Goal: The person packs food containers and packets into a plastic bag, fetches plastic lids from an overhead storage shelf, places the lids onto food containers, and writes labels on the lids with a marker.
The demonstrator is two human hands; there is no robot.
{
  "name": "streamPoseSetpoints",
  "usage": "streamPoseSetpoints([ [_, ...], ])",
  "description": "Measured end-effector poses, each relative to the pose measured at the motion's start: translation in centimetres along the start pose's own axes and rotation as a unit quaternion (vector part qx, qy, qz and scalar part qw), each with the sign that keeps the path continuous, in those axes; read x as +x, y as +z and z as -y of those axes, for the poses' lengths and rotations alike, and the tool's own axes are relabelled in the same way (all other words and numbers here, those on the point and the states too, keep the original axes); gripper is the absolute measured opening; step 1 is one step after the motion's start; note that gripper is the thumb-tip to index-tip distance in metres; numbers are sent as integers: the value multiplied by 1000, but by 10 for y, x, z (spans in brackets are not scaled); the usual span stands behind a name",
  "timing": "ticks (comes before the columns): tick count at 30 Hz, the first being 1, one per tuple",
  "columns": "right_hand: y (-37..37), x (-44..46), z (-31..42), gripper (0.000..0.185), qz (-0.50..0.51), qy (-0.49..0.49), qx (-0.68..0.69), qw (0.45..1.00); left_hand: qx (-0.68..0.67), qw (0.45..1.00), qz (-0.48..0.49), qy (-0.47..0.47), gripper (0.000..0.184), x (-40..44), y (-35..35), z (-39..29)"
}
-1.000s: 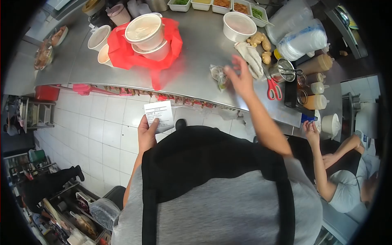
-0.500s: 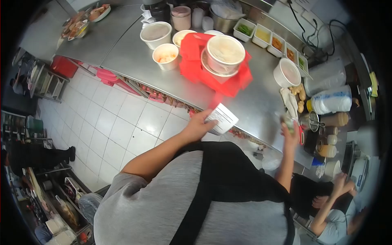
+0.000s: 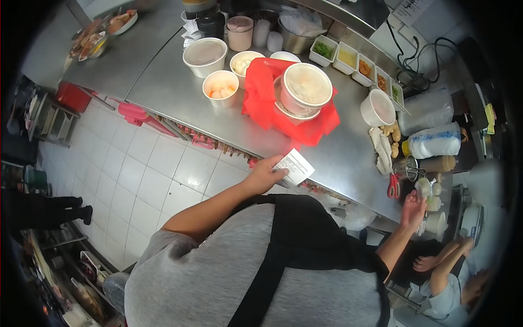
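My left hand (image 3: 266,175) holds a white printed slip (image 3: 295,168) between thumb and fingers at the counter's front edge. Off to the right, my right hand (image 3: 414,210) is raised near the squeeze bottles, its fingers closed on a small clear plastic bag (image 3: 423,188). Two stacked lidded tubs stand in an opened red bag (image 3: 260,92) on the counter; the upper tub (image 3: 306,86) has a whitish lid. Left of the bag are a cup with orange and white contents (image 3: 221,90), a cup with white pieces (image 3: 243,64) and a lidded tub (image 3: 205,54).
Red scissors (image 3: 393,186), a folded cloth (image 3: 381,150), ginger (image 3: 393,131) and a lidded tub (image 3: 378,107) lie along the right of the steel counter (image 3: 180,114). Food trays (image 3: 346,58) line the back. A co-worker (image 3: 447,283) is at the lower right.
My right hand has picked up the small bag from the counter and moved right with it. My left hand still holds the slip, now nearer the red bag. The view has turned.
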State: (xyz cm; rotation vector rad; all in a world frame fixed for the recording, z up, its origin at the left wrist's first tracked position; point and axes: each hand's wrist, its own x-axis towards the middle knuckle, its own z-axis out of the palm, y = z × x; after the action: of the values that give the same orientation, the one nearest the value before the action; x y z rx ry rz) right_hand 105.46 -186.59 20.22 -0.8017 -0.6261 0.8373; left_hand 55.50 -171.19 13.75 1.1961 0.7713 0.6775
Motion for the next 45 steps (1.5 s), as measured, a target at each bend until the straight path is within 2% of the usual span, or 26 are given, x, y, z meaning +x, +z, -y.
streamPoseSetpoints([
  [2,10,8,-5,29,7,-14,-81,997,-3,1000,-7,-3,25,-1,-4,-1],
  [4,117,8,-17,35,52,11,-98,994,6,1000,-14,-14,24,-1,-11,9],
  [5,185,12,-29,40,54,-19,-113,992,12,1000,-17,-20,24,-3,-15,12],
  [9,357,49,-80,45,251,37,-186,949,23,997,-70,3,26,-17,-23,5],
  [10,393,57,-104,45,288,40,-172,941,8,996,-89,12,26,-24,-29,6],
  [11,428,62,-125,46,300,61,-224,925,-6,994,-109,22,27,-32,-34,8],
  [13,488,61,-179,38,288,195,-107,931,-29,983,-177,39,25,-57,-42,10],
  [15,533,55,-241,36,263,252,-53,930,-27,967,-252,31,24,-87,-51,17],
  [16,550,52,-271,34,278,213,-89,932,-16,956,-293,13,24,-103,-57,22],
  [17,563,50,-297,37,236,210,-145,937,-14,943,-332,9,22,-121,-62,29],
  [20,576,69,-379,38,209,-22,-368,906,-25,898,-440,6,18,-173,-72,45],
  [21,579,73,-390,37,212,-33,-389,896,-47,881,-471,2,17,-187,-72,46],
  [23,583,83,-405,36,213,-56,-431,875,-89,844,-529,-5,17,-210,-70,44],
  [26,581,97,-424,35,209,-49,-512,832,-121,827,-549,-1,17,-222,-65,46],
  [29,574,100,-417,39,208,-101,-502,833,-131,840,-526,-7,18,-206,-59,39],
  [31,578,84,-402,40,235,-139,-372,887,-143,863,-485,-12,18,-186,-57,36],
  [33,565,59,-346,48,286,-185,-229,912,-136,907,-400,-1,19,-156,-55,36],
  [34,546,40,-290,47,334,-181,-273,884,-123,927,-353,0,19,-140,-54,37],
  [36,493,19,-210,34,397,-264,-213,853,-96,962,-257,0,20,-108,-48,37],
  [37,461,10,-164,29,434,-267,-229,829,-87,973,-212,-6,22,-93,-42,32],
  [39,395,5,-115,21,431,-287,-235,823,-30,987,-159,11,26,-58,-29,27],
  [40,358,2,-91,17,396,-255,-290,833,-4,990,-139,24,29,-44,-22,25],
  [41,318,-4,-68,14,362,-221,-339,840,29,993,-103,45,42,-32,-16,24],
  [43,235,-19,-34,10,252,-138,-373,883,20,997,-55,40,50,-12,15,2],
  [44,195,-30,-13,9,188,-88,-424,881,14,998,-37,38,54,-3,31,-9],
  [45,157,-42,1,11,109,-90,-472,870,26,998,-17,53,65,4,40,-16],
])
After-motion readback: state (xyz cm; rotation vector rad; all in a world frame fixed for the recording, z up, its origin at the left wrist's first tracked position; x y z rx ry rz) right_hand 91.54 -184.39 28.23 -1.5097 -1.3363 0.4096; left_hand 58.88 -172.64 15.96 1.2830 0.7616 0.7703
